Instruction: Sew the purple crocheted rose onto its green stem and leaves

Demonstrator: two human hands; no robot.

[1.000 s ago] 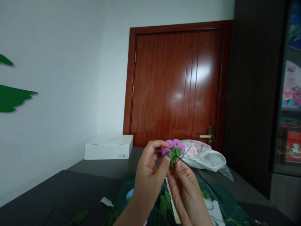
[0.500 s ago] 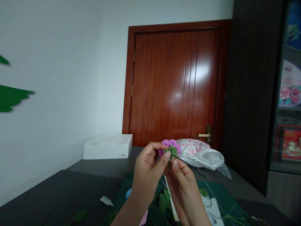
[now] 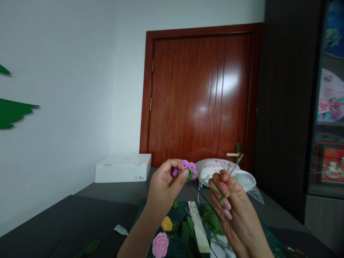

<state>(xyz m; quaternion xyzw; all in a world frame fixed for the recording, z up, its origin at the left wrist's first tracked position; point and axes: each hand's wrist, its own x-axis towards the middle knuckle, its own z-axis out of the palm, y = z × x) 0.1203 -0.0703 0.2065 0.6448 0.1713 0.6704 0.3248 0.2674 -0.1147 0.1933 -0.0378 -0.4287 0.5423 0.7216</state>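
My left hand pinches a purple crocheted flower with a green base between thumb and fingers. A green yarn strand runs from the flower's base to my right hand. The fingers of my right hand are curled around the strand's end and a thin needle-like tool, which points up and to the right. A thin dark stem slants down from near the flower, passing by my right hand.
Below lies a green cutting mat with a pink rose, a yellow flower, green leaves and a pale strip. Behind are a white box and a white plastic bag.
My right hand has moved right, away from the flower, and the green strand is now stretched between the hands. My left hand and the flower have shifted slightly left.
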